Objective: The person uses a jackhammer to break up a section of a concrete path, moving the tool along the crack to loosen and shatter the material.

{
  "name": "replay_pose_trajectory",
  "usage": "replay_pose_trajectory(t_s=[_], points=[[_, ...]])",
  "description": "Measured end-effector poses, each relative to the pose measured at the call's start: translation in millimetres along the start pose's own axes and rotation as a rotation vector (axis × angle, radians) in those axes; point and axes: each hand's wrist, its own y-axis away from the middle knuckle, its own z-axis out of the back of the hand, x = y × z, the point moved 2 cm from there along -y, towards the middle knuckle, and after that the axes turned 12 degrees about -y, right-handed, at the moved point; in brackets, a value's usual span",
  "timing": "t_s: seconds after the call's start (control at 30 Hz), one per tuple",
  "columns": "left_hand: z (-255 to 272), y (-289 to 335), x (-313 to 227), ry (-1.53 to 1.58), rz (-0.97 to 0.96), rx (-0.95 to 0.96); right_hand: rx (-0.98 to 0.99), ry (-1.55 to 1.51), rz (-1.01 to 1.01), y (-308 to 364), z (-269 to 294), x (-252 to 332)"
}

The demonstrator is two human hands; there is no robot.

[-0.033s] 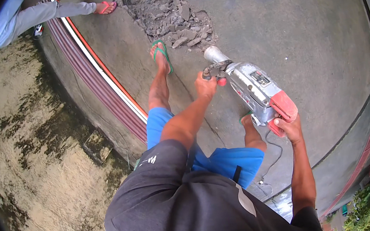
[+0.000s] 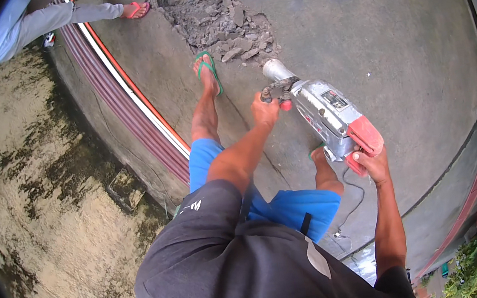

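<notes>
- Nearly nothing has moved since the earlier frame: my hands, the tool and my feet look the same.
- Nearest, below my dark grey shirt (image 2: 224, 265), my right hand (image 2: 374, 164) is closed around the red rear handle (image 2: 356, 163) of a silver demolition hammer (image 2: 327, 110).
- My left hand (image 2: 265, 111) is wrapped around its black side handle (image 2: 270, 90), farther forward.
- The hammer slants between my hands, its pale nose (image 2: 278, 71) at the near edge of the broken ground; I cannot see a bit, or whether one touches.
- My feet, in green sandals (image 2: 217, 79), stand apart; a dark cable (image 2: 360, 198) trails by the right leg.
- Beyond the nose, a strip of rubble (image 2: 234, 26) runs to the top edge: that stretch is broken up, though loose chunks lie in it. The concrete slab (image 2: 385, 27) around it looks whole.
- To the left run maroon pipes (image 2: 118, 104), then, farthest, another person's leg (image 2: 52, 18) with a pink sandal (image 2: 140, 9).
</notes>
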Motion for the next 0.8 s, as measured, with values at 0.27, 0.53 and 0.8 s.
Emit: replay_pose_trajectory(t_s=[0.27,0.53,0.8], points=[[-1.0,-18.6,33.0,0.035,-0.045,0.171,-0.041,-0.008,0.030,0.7,-10.9,3.5],[-0.5,-32.8,16.2,0.184,-0.116,0.602,-0.185,-0.033,-0.030,-2.2,-1.9,-1.8],[-17.0,-128.1,16.0,-0.182,-0.471,0.661,-0.353,0.076,-0.041,-14.9,-79.4,38.3]])
